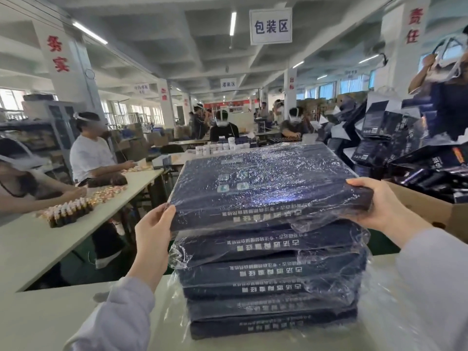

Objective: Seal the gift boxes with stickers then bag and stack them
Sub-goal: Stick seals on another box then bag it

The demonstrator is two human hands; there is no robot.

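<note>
A stack of several dark blue gift boxes (273,287), each in a clear plastic bag, stands on the white table (50,317) in front of me. The top bagged box (266,183) lies flat on the stack, its glossy wrap catching the light. My left hand (152,231) grips its near left corner, thumb on top. My right hand (379,206) grips its right edge, thumb over the top rim. Both sleeves are pale grey.
A brown cardboard carton (428,211) sits to the right of the stack, with a heap of dark paper gift bags (405,148) behind it. On the left a long white table (76,224) holds small bottles, with seated people working there.
</note>
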